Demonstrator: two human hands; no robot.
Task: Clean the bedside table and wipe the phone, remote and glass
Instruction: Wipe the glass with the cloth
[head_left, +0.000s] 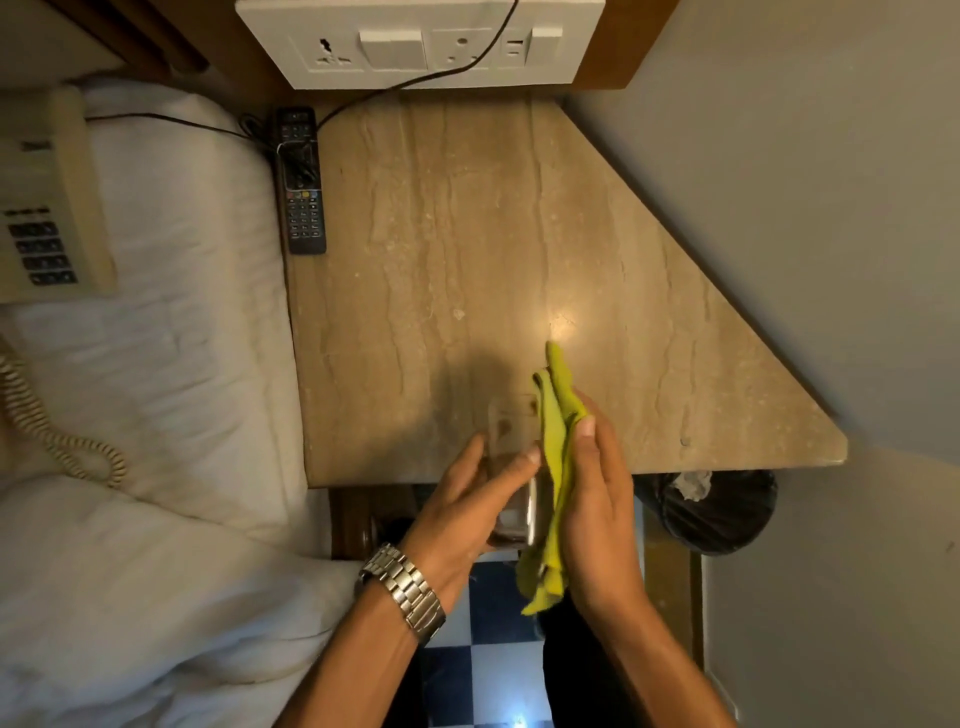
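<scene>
A clear glass (511, 470) lies on its side in my left hand (467, 512), whose fingers and thumb curl round it above the front edge of the beige stone bedside table (467, 249). My right hand (597, 499) presses a yellow-green cloth (556, 457) against the glass, thumb over the cloth. A black remote (302, 182) lies along the table's left edge. The beige desk phone (47, 208) sits on the white bed to the left, its coiled cord trailing down.
A white socket panel (415, 41) is on the wall behind the table, with a black cable running from it to the left. A black-lined bin (711, 512) stands under the table's right corner. White bedding (171, 338) borders the table's left side.
</scene>
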